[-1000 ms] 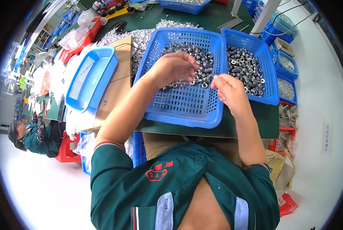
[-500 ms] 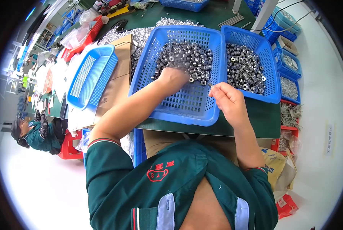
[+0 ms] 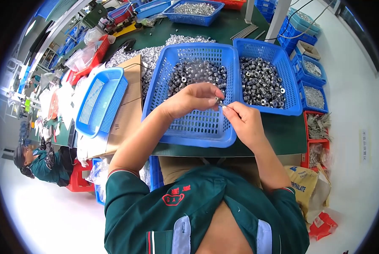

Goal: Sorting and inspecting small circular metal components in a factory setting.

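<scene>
Head view: the left hand (image 3: 193,99) pinches a small metal part (image 3: 218,101) between thumb and fingertips, and the right hand (image 3: 242,120) meets it from the other side, its fingertips closed on or just beside the same piece. The part sits right where the two hands touch, above the near half of a blue perforated basket (image 3: 189,127). It is tiny and mostly covered by fingers, so its shape, its long axis and which way it points cannot be made out. More silver parts (image 3: 195,73) lie heaped at the basket's far end. A second blue basket (image 3: 293,91) of darker parts stands touching on the right.
</scene>
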